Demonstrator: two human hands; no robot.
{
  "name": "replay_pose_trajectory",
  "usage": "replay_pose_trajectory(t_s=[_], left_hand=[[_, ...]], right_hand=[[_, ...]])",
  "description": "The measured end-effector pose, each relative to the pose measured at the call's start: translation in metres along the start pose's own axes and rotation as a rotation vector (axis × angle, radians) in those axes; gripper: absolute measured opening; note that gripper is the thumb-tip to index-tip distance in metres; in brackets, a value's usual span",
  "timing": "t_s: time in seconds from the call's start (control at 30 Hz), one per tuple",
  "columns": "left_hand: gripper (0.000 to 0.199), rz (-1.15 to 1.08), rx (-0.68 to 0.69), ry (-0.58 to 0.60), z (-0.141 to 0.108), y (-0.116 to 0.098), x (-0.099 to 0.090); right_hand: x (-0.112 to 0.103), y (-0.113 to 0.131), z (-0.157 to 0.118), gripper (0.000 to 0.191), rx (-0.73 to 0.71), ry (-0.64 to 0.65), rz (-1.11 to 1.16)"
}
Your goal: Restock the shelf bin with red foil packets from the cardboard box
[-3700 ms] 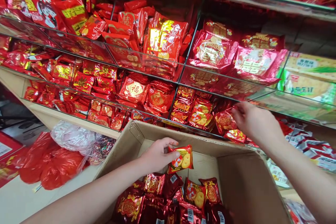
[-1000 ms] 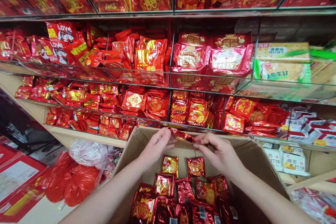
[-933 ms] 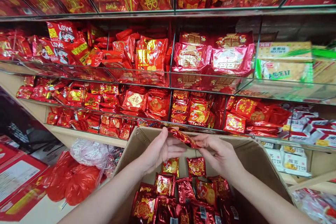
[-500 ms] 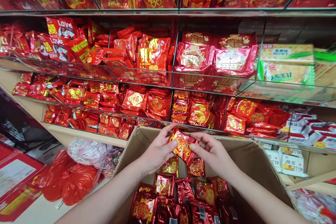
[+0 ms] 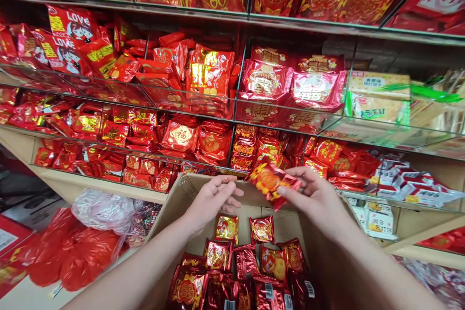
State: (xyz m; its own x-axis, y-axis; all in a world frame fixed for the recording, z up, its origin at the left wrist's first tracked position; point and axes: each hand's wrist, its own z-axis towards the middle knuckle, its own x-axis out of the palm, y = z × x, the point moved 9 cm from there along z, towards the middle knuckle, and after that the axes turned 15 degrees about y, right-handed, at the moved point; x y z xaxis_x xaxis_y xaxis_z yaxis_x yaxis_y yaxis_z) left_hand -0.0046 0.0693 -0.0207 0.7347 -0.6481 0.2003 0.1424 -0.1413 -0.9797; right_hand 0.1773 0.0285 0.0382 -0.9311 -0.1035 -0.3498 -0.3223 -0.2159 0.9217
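Note:
A red and gold wrapped packet [image 5: 271,181] is pinched in my right hand [image 5: 314,198], above the far part of an open cardboard box [image 5: 169,208]. My left hand [image 5: 214,201] hovers just left of the packet, apart from it, fingers loosely curled and slightly spread with nothing in them. Below both hands, inside the box, lie several red packets [image 5: 218,254], some with gold print and some showing barcodes. Just beyond the box's far edge are shelf bins of small red packets [image 5: 245,147].
Shelves with clear dividers hold red packets [image 5: 265,80] and pale cracker packs [image 5: 379,101]. Red plastic bags [image 5: 85,256] and clear bags [image 5: 105,208] lie left of the box. White and red packs [image 5: 417,181] sit at the right.
My left hand has let go of the packet and moved slightly left. My right hand has carried the packet up and to the right. The view has shifted a little.

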Motion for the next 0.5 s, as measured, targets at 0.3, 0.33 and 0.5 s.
replay_pose_trajectory(t_s=[0.3, 0.33, 0.5], left_hand=[[0.029, 0.088, -0.011, 0.061, 0.004, 0.007, 0.003], [0.028, 0.097, -0.017, 0.069, 0.004, 0.009, 0.004], [0.026, 0.137, -0.052, 0.076, 0.003, 0.015, 0.004]], right_hand=[[-0.078, 0.015, 0.027, 0.031, 0.253, -0.384, -1.164], [-0.074, 0.013, 0.036, 0.029, 0.265, -0.352, -1.218], [-0.067, 0.000, 0.078, 0.026, 0.328, -0.269, -1.334]])
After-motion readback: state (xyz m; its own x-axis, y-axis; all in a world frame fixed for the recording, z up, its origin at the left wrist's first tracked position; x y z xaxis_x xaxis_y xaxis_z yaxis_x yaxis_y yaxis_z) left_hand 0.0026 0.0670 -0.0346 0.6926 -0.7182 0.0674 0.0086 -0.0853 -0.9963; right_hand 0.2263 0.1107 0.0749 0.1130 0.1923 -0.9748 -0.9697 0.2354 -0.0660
